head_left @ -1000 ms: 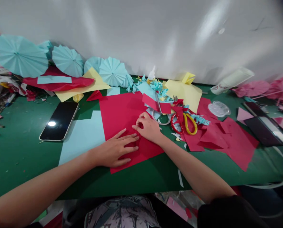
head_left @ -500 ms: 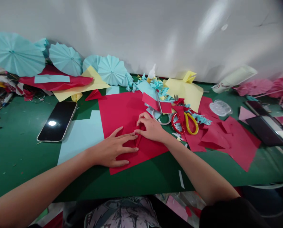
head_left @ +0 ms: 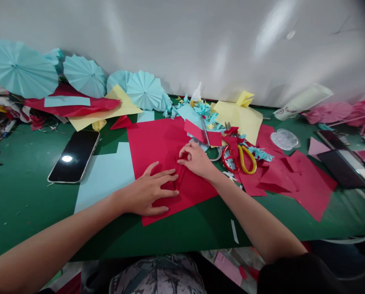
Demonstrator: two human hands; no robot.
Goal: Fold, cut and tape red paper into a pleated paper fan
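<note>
A large red sheet (head_left: 154, 141) lies on the green table, with a small folded red piece (head_left: 180, 175) on top of it. My left hand (head_left: 148, 191) lies with its fingers spread, fingertips on the left side of the folded piece. On the other side, my right hand (head_left: 196, 160) has thumb and index finger pressed together at the upper end of the folded piece. Part of the folded piece is hidden by the fingers. A light blue sheet (head_left: 104, 175) is partly under my left forearm.
A phone (head_left: 75, 157) lies at the left. Scissors with red handles (head_left: 230, 160) and scissors with yellow handles (head_left: 246, 159) lie right of my right hand. Blue pleated paper rounds (head_left: 144, 90) stand along the wall. Red scraps (head_left: 311, 179) lie farther right.
My right hand has moved slightly up and to the right along the folded red piece. My left hand has stayed nearly in place.
</note>
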